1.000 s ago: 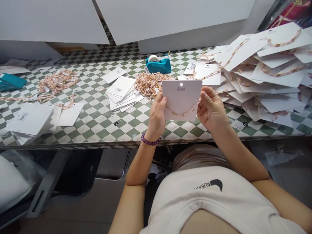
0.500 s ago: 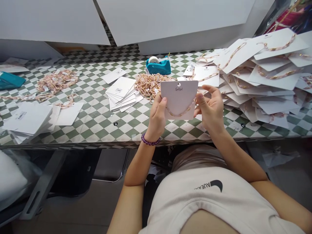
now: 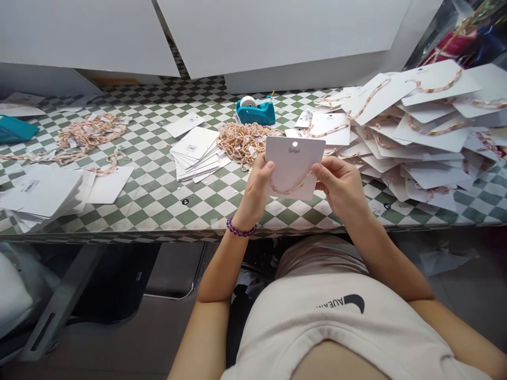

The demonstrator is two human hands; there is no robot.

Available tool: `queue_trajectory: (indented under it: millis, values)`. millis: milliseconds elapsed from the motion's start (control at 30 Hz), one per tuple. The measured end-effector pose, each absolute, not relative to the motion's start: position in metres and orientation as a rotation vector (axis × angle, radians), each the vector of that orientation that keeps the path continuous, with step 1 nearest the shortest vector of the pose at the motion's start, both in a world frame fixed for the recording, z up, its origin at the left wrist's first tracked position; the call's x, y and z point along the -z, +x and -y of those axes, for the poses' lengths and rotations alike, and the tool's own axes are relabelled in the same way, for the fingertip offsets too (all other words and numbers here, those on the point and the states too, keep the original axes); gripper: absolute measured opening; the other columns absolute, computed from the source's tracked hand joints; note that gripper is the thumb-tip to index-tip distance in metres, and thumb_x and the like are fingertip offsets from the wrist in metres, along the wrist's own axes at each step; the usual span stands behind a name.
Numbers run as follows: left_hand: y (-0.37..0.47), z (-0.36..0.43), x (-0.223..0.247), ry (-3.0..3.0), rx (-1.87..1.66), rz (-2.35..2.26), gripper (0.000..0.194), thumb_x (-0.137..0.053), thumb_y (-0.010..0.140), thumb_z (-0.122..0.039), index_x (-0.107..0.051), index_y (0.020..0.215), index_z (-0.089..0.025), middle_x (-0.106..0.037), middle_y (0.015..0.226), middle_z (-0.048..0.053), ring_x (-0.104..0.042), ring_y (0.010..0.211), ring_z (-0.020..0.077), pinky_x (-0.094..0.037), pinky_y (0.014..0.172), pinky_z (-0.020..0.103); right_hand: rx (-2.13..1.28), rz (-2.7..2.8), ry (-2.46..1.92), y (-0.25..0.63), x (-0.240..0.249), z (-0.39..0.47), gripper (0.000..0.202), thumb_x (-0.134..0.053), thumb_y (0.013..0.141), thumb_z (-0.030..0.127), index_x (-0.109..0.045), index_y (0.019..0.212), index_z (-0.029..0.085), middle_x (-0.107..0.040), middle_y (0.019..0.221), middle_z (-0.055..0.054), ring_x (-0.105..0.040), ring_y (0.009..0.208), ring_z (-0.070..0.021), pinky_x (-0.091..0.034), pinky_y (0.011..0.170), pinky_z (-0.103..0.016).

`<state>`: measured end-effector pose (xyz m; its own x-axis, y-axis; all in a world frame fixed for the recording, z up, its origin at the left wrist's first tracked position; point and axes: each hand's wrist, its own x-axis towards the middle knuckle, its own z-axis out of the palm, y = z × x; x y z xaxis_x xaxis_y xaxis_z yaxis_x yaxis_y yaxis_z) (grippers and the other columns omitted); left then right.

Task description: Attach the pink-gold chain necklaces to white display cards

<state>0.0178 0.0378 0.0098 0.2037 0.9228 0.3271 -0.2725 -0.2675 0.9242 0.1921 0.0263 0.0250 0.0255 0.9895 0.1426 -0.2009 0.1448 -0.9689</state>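
A white necklace card (image 3: 295, 163) with a round hole and small lettering at its top is held up above the table's front edge. Across its lower half hangs a pink and gold beaded necklace (image 3: 288, 191). My left hand (image 3: 258, 182) grips the card's left edge, thumb in front and fingers behind. At the right edge, my right hand (image 3: 341, 184) pinches the card where the necklace meets it; its fingertips are partly hidden behind. Just beyond the card lies a heap of loose beaded necklaces (image 3: 245, 140).
A teal tape dispenser (image 3: 256, 112) stands behind the heap. Blank white cards (image 3: 194, 150) are stacked to its left. Filled necklace cards (image 3: 428, 137) form a tall pile at right. More cards (image 3: 37, 190) and another necklace heap (image 3: 93, 129) lie at left. White panels (image 3: 293, 31) rise behind.
My right hand has closed in on the card's right edge, its raised fingers now curled. The card has dropped slightly in view and shifted a little right.
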Motion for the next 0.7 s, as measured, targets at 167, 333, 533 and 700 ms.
queue_trajectory:
  millis: [167, 333, 533, 700]
  values:
    - [0.009, -0.039, -0.007, 1.489, -1.295, -0.927, 0.055, -0.05, 0.091, -0.061, -0.05, 0.132, -0.023, -0.065, 0.108, 0.008, -0.065, 0.094, 0.0202, -0.055, 0.079, 0.032, -0.649, 1.117, -1.007, 0.191, -0.022, -0.016, 0.026, -0.077, 0.077, 0.044, -0.067, 0.074, 0.02, -0.062, 0.064, 0.002, -0.055, 0.054, -0.0081, -0.046, 0.046, -0.02]
    - [-0.002, -0.025, -0.019, 1.822, -1.164, -0.797, 0.089, -0.073, 0.076, -0.059, -0.03, 0.149, -0.03, -0.051, 0.142, 0.013, -0.053, 0.127, 0.0306, -0.051, 0.099, 0.041, -0.296, 1.472, -0.933, 0.178, -0.023, 0.007, 0.007, -0.073, 0.082, 0.024, -0.066, 0.082, 0.023, -0.067, 0.078, -0.001, -0.061, 0.068, -0.012, -0.051, 0.059, -0.025]
    - [-0.009, -0.004, -0.045, 1.896, -1.182, -0.722, 0.1, -0.084, 0.067, -0.05, -0.03, 0.149, -0.032, -0.039, 0.152, 0.012, -0.041, 0.138, 0.0359, -0.041, 0.112, 0.051, -0.263, 1.921, -0.619, 0.172, -0.034, 0.013, 0.019, -0.064, 0.087, 0.029, -0.06, 0.106, 0.025, -0.065, 0.101, -0.007, -0.064, 0.094, -0.019, -0.056, 0.083, -0.036]
    - [-0.017, -0.002, -0.048, 1.785, -1.146, -0.648, 0.086, -0.069, 0.071, -0.07, -0.044, 0.142, -0.028, -0.052, 0.139, 0.012, -0.051, 0.128, 0.0339, -0.047, 0.108, 0.049, -0.384, 2.084, -0.641, 0.174, -0.017, 0.012, 0.051, -0.067, 0.085, 0.034, -0.048, 0.131, 0.026, -0.05, 0.136, -0.013, -0.049, 0.13, -0.026, -0.045, 0.108, -0.046]
